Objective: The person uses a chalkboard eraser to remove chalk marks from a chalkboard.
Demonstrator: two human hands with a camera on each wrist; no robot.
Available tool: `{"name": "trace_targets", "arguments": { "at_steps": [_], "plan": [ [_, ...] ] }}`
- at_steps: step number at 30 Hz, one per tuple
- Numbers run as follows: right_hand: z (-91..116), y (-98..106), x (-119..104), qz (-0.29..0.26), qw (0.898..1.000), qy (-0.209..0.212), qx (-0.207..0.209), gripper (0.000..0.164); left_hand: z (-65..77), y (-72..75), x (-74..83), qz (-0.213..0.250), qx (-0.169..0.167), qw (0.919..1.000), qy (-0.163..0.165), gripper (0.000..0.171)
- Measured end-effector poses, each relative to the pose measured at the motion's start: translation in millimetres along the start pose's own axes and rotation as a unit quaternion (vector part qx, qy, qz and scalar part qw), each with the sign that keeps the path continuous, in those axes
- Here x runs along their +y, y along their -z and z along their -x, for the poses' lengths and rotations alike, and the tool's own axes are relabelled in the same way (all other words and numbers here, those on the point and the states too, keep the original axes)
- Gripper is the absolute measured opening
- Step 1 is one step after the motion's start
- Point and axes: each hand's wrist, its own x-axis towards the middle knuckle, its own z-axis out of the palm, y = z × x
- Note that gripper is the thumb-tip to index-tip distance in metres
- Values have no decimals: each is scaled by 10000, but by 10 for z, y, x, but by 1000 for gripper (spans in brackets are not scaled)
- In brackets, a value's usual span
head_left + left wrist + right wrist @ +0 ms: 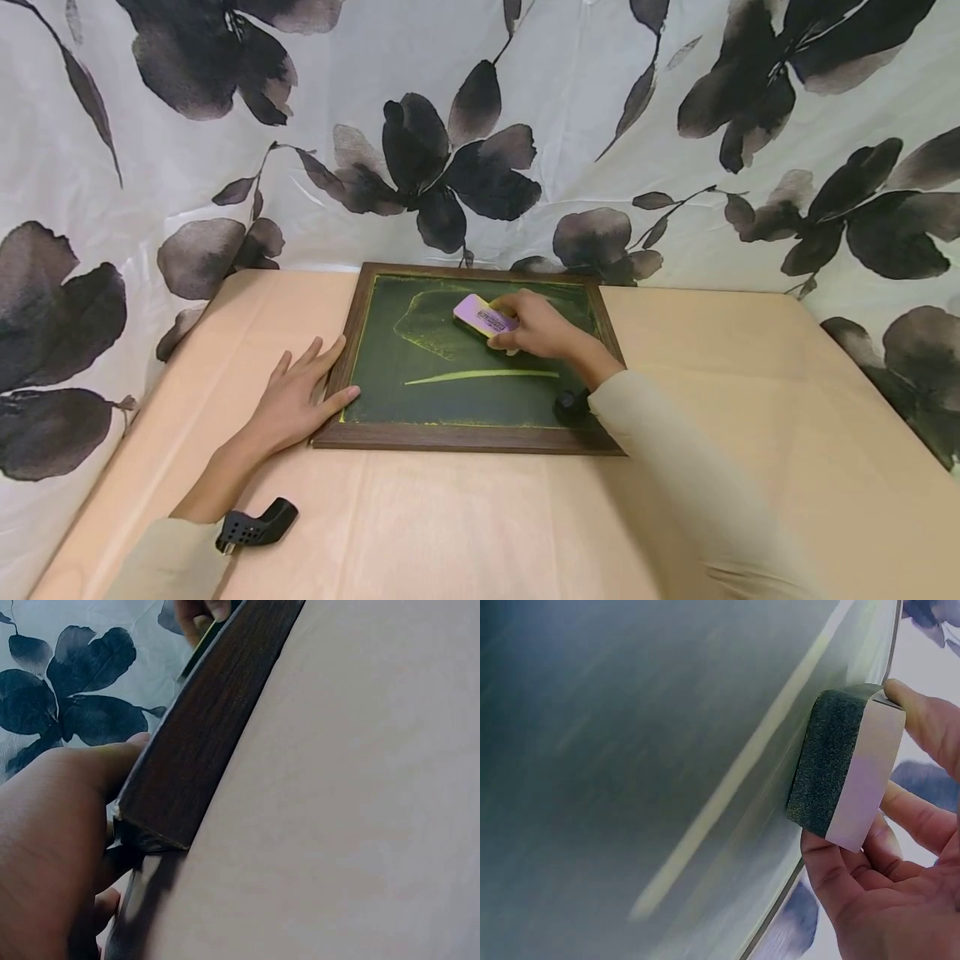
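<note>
A chalkboard (450, 407) in a dark brown wooden frame lies on the table. My right hand (546, 327) grips a chalkboard eraser (472, 312) over its upper middle, thumb on one side and fingers on the other. The right wrist view shows the eraser's dark felt (829, 757) facing the board. A thick yellow chalk line (480, 377) runs below the eraser, and a thinner curved chalk outline (400, 321) lies to its left. With fingers spread, my left hand (291, 404) rests against the frame's left side (339, 367), the thumb reaching over it.
The light wooden table (465, 517) extends around the board. Behind it hangs a white cloth (585, 100) printed with dark flowers. A black wrist device (255, 527) sits on the left wrist, and another (572, 403) shows by the right wrist, above the board.
</note>
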Motion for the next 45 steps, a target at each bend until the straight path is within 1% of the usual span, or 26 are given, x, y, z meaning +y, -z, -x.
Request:
{"name": "trace_targets", "arguments": {
  "at_steps": [4, 5, 7, 11, 15, 18, 22, 28, 31, 34, 37, 41, 45],
  "plan": [
    [-131, -87, -132, -120, 9996, 164, -190, 58, -5, 11, -9, -1, -2, 10000, 17, 78],
    [-155, -105, -159, -67, 9995, 219, -217, 58, -7, 8, -12, 0, -4, 10000, 14, 78],
    [-201, -142, -213, 82, 9991, 345, -243, 58, -7, 0, -14, -2, -15, 10000, 19, 78],
    [-266, -201, -312, 590, 9962, 594, -227, 58, -4, -13, -17, -7, 0, 10000, 33, 78],
    [-316, -248, -401, 838, 9927, 792, -346, 55, 2, 1, -16, -19, 21, 10000, 51, 78],
    [-340, -259, -454, 943, 9901, 928, -471, 53, -8, 18, -16, -48, 24, 10000, 41, 78],
    [-335, -259, -498, 932, 9878, 1031, -705, 53, -11, 9, -26, -67, 22, 10000, 18, 78],
    [-320, -233, -493, 999, 9818, 1276, -994, 51, -4, 4, -14, -43, 38, 10000, 15, 78],
    [-312, -215, -488, 1031, 9795, 1304, -1140, 51, 6, -4, -11, -45, 69, 10000, 11, 78],
    [-260, -182, -474, 1099, 9777, 1292, -1239, 52, 18, -27, -2, -39, 90, 10000, 13, 78],
    [-159, -115, -435, 1180, 9795, 1143, -1168, 53, 29, -51, 11, 2, 70, 10000, 27, 78],
    [51, 46, -320, 1250, 9854, 673, -945, 57, 34, -53, 27, -2, 27, 10000, 38, 78],
    [307, 222, -156, 1417, 9869, 301, -715, 61, 24, -8, 30, -73, 12, 10000, 47, 78]
  ]
}}
